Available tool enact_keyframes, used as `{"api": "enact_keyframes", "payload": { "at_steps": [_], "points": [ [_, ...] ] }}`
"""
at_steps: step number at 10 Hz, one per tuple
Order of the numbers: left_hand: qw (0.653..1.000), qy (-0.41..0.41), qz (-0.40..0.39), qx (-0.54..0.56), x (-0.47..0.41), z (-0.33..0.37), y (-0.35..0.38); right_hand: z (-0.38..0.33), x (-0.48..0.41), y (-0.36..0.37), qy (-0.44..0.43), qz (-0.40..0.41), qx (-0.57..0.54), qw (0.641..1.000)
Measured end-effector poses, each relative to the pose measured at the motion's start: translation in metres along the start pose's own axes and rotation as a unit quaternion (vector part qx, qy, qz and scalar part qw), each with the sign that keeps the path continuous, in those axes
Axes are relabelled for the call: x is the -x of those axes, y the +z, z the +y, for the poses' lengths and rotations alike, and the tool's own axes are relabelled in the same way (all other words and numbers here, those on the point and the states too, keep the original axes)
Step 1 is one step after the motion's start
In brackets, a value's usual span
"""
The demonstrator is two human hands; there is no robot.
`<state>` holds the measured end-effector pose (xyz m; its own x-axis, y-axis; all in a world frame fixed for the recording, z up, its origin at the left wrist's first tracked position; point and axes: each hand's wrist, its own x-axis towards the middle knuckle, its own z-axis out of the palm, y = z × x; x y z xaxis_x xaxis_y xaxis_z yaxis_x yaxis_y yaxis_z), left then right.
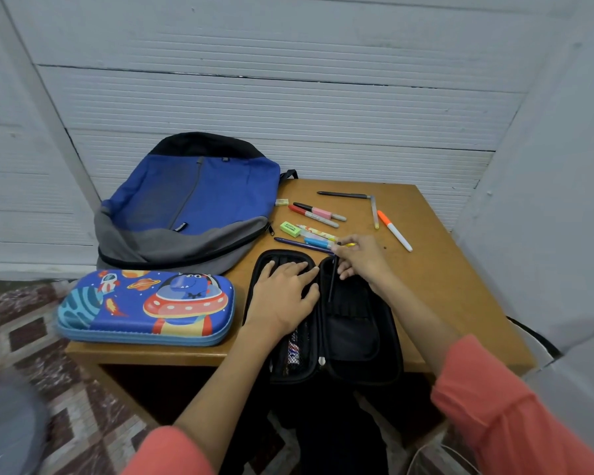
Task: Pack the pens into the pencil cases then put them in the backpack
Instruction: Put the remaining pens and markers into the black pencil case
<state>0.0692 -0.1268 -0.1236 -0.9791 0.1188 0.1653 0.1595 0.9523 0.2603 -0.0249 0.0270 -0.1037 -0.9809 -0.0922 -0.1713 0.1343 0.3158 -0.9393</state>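
Left hand (pixel 282 298) presses flat, spread fingers on the open black case (pixel 364 341); the right hand (pixel 361 259) loosely pinches a yellow pen (pixel 350 244), which could slip onto the table (pixel 446 286).

Likely a study corner in a home: small brown wooden desk (pixel 443 286) pushed against white ribbed wall panels (pixel 288 97), maroon-and-cream patterned floor tiles (pixel 31 320) below, school gear spread on top: blue-and-grey fabric backpack (pixel 192 197), loose coloured markers (pixel 318 213).
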Motion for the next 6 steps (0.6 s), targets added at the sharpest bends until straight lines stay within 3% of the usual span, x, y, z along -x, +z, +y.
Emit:
{"api": "enact_keyframes", "payload": {
  "at_steps": [2,4,6],
  "points": [
    [1.000,0.001,0.001,-0.001,0.000,0.000,0.000,-0.006,0.005,-0.004,0.001,-0.027,0.036,0.999],
    [1.000,-0.001,0.005,-0.008,0.000,0.000,0.001,-0.011,0.016,-0.001,0.012,-0.134,0.077,0.988],
    [1.000,0.000,0.006,-0.004,-0.001,0.000,0.002,-0.010,0.022,0.005,-0.022,-0.079,0.201,0.976]
  ]
}}
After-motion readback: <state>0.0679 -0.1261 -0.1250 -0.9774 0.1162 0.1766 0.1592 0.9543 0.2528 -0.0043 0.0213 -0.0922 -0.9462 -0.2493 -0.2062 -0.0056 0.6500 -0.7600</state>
